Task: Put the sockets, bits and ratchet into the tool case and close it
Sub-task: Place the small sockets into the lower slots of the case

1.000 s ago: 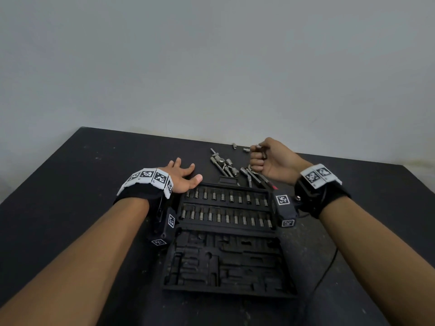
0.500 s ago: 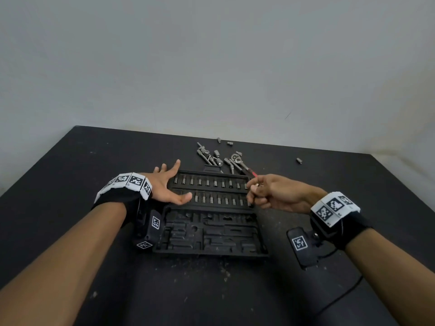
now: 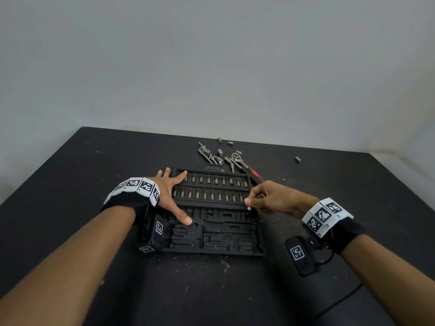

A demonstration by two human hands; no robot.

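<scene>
The black tool case (image 3: 213,249) lies open on the table, with two rows of bits (image 3: 211,188) seated in its far half. Its near half shows moulded slots with nothing in them. My left hand (image 3: 173,196) lies spread flat on the case's left side, thumb on the near half. My right hand (image 3: 270,200) pinches a small metal socket (image 3: 248,207) at the case's right edge. Behind the case lie the ratchet (image 3: 241,161) with its red handle, extension bars and several loose sockets (image 3: 220,151).
The black table (image 3: 70,184) carries white specks and reaches a pale wall at the back. One stray socket (image 3: 298,159) sits at the far right. A black marker box with a cable (image 3: 303,255) hangs under my right wrist.
My right hand has come from the tool pile down to the case's right edge with a small socket. My left hand has settled flatter onto the case. The camera has pulled back.
</scene>
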